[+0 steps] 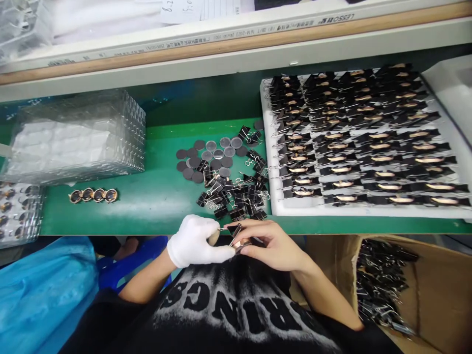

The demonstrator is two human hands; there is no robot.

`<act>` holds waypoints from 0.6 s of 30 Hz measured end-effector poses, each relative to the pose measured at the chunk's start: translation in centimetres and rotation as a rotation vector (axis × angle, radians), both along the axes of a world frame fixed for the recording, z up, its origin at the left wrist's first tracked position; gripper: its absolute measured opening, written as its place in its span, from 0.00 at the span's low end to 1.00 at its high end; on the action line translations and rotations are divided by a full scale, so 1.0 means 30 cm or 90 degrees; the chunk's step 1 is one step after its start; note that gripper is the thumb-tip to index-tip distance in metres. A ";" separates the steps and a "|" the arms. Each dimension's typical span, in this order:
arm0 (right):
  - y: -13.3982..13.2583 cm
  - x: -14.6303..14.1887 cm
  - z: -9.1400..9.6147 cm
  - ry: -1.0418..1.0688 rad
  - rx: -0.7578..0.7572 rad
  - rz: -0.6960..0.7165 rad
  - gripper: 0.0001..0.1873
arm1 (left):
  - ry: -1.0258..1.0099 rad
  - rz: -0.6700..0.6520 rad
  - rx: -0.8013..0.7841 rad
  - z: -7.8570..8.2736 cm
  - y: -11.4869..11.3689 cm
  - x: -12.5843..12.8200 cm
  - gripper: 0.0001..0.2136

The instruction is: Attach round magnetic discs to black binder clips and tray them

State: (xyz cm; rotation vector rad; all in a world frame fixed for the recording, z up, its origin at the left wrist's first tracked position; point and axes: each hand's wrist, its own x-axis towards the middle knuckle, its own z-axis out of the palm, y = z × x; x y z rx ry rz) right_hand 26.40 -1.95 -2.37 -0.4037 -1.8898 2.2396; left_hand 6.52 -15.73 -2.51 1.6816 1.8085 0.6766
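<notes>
My left hand (197, 242), in a white glove, pinches a small round copper-coloured part at the table's front edge. My right hand (271, 244), bare, is closed on a black binder clip (234, 229) that meets that part between the two hands. Just beyond them lies a loose heap of black binder clips (236, 189) and a cluster of dark and grey round discs (212, 157) on the green table (158, 196).
A white foam tray (275, 206) at the right holds rows of clipped copper parts. A cardboard box of clips (383, 282) stands below right. Clear plastic trays (77, 135) stand at left, four copper rings (93, 195) beside them. A blue bag (37, 290) lies lower left.
</notes>
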 end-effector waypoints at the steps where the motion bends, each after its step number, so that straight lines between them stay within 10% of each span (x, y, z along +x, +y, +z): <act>1: 0.007 0.006 0.001 -0.001 -0.001 0.015 0.07 | 0.012 -0.016 0.017 0.001 0.003 0.007 0.25; 11: 0.014 0.058 -0.029 -0.016 -0.157 0.002 0.08 | 0.083 -0.026 0.082 -0.004 0.036 0.063 0.20; 18: 0.030 0.043 -0.021 -0.090 -0.331 -0.366 0.14 | -0.025 -0.005 -0.080 0.022 0.088 0.025 0.19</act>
